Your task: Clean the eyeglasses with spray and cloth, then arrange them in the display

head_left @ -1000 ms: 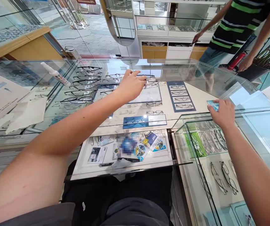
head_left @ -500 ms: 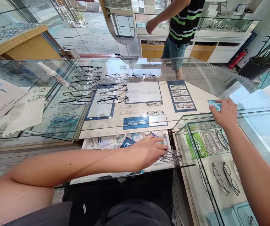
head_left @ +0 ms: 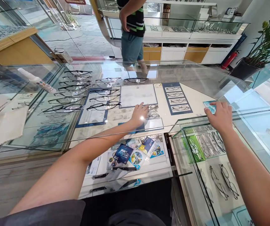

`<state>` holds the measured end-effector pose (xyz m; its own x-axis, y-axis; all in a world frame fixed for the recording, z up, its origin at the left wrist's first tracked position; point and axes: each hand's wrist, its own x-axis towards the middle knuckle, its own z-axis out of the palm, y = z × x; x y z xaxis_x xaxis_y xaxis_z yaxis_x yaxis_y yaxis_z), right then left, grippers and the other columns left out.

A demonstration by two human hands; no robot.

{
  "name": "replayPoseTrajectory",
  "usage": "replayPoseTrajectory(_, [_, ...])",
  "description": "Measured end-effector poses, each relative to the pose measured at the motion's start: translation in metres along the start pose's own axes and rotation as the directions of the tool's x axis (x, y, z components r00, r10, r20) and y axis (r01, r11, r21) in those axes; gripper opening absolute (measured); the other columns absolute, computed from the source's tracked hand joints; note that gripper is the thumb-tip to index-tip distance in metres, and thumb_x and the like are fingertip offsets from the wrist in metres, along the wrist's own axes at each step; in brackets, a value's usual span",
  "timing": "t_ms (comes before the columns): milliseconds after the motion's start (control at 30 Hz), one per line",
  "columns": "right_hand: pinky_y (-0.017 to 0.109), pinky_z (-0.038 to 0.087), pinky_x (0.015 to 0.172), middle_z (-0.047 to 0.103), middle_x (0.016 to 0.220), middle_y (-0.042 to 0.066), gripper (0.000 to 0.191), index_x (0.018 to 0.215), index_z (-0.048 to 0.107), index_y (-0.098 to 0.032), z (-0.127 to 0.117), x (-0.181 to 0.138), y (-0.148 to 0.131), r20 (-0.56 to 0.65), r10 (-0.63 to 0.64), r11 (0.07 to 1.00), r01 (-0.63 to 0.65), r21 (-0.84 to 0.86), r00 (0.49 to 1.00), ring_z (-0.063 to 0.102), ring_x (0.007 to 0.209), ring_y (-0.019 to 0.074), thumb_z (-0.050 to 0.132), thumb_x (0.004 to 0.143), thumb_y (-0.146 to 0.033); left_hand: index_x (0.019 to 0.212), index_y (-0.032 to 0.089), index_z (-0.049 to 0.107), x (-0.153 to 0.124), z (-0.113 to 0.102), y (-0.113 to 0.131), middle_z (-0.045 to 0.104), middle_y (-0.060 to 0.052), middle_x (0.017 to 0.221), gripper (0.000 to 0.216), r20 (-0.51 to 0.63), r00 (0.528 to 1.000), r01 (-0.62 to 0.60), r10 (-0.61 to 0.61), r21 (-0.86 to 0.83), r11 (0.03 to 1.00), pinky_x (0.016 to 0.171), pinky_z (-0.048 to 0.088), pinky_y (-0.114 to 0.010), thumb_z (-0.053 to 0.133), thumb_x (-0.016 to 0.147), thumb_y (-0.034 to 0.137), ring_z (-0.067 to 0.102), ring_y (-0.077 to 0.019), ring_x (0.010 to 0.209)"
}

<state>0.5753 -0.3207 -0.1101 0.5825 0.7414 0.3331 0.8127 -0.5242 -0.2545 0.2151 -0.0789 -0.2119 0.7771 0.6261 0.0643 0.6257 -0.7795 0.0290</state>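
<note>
My left hand (head_left: 139, 115) is under the glass top of the display case, its fingers bent at a pair of thin-framed eyeglasses (head_left: 153, 107). Glare and the fingers hide the exact grip. Just below lies a second pair of eyeglasses (head_left: 154, 116), near a blue and white strip (head_left: 154, 123). On the right, my right hand (head_left: 220, 114) rests at the edge of the glass, its thumb and fingers closed on a small light-blue printed card (head_left: 209, 106). Below my left forearm a pulled-out drawer (head_left: 159, 166) holds a dark blue packet (head_left: 123, 153), round printed pieces and pens.
Rows of dark eyeglasses (head_left: 66, 108) stand on the glass at the left, beside a white bottle (head_left: 37, 81). A glass-walled tray of frames (head_left: 223, 182) sits at the right. Across the counter stands a person (head_left: 132, 47). A potted plant (head_left: 248, 67) is at the far right.
My left hand has moved from the drawer up and forward into the case. The eyeglasses at its fingers no longer show over the drawer. The person has moved left; my right hand stays at the card.
</note>
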Motion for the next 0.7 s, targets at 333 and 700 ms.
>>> replayPoseTrajectory(333, [0.063, 0.044, 0.114, 0.064, 0.140, 0.021, 0.057, 0.134, 0.070, -0.020, -0.006, -0.006, -0.004, 0.016, 0.016, 1.000, -0.017, 0.023, 1.000, 0.054, 0.133, 0.0456, 0.052, 0.099, -0.061, 0.158, 0.017, 0.067, 0.088, 0.030, -0.039, 0.046, -0.015, 0.179, 0.070, 0.024, 0.995, 0.090, -0.092, 0.083, 0.993, 0.130, 0.026, -0.062, 0.067, 0.088, 0.019, 0.029, -0.0442, 0.168])
replayPoseTrajectory(700, [0.062, 0.041, 0.119, 0.064, 0.137, 0.019, 0.052, 0.132, 0.070, -0.023, -0.010, -0.009, -0.005, 0.022, 0.016, 0.999, -0.017, 0.034, 1.000, 0.054, 0.135, 0.0445, 0.056, 0.098, -0.060, 0.152, 0.025, 0.071, 0.111, 0.063, -0.057, 0.052, -0.011, 0.175, 0.069, 0.060, 0.998, 0.024, -0.028, 0.072, 0.997, 0.127, 0.029, -0.061, 0.066, 0.083, 0.018, 0.032, -0.0429, 0.168])
